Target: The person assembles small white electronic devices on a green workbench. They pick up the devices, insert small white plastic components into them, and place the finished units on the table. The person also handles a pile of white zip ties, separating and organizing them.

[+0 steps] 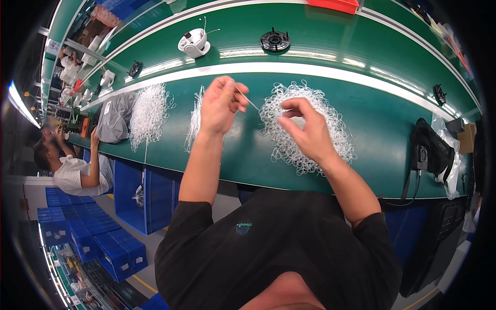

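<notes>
My left hand [221,103] is raised over the green bench, thumb and fingers closed on a thin white strip [249,98] that slants down to the right. Just right of the strip's end, my right hand [309,132] hovers with thumb and index finger apart and nothing visible between them. Below it spreads a big heap of white looped strips [336,132], partly hidden by the hand and wrist. A narrow bundle of straight white strips [195,121] lies beside my left forearm, which covers part of it.
Left on the bench are another heap of white loops [150,111] and a grey plastic bag [114,116]. Beyond the white rail stand a white device [194,44] and a round black part [275,40]. A black bag [431,147] lies right. A co-worker [77,170] sits left, near blue bins [129,196].
</notes>
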Demonstrator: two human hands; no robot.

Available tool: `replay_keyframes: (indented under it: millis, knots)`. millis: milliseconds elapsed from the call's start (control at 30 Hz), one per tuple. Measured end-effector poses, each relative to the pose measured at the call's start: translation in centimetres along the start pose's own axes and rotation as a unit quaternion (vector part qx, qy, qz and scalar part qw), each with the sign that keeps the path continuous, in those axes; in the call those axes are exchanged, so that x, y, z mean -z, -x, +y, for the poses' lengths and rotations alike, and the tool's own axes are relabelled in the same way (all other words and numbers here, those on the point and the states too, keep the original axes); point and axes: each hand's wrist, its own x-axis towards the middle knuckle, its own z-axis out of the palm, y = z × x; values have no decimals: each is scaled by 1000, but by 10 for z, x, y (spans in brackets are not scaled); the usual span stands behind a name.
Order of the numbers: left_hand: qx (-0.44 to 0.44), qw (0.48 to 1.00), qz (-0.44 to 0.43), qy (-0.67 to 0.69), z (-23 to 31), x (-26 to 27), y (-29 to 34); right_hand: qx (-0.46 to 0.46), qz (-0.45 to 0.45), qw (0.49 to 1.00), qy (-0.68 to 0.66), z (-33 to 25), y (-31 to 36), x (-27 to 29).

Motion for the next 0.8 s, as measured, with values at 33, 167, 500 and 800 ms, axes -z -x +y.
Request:
replay_keyframes:
  millis: [33, 167, 500, 800]
  knots:
    - [7, 999, -22, 37, -6, -12, 7, -16, -15, 999, -28, -1, 0, -5]
    - [24, 990, -76, 114, -24, -41, 25, -46, -19, 995, -92, -3, 2, -14]
    - [47, 995, -43, 71, -46, -49, 38, 9, 45, 997, -63, -3, 3, -1]
    - [63, 993, -32, 90, -57, -54, 43, 61, 110, 992, 29, -6, -1, -8]
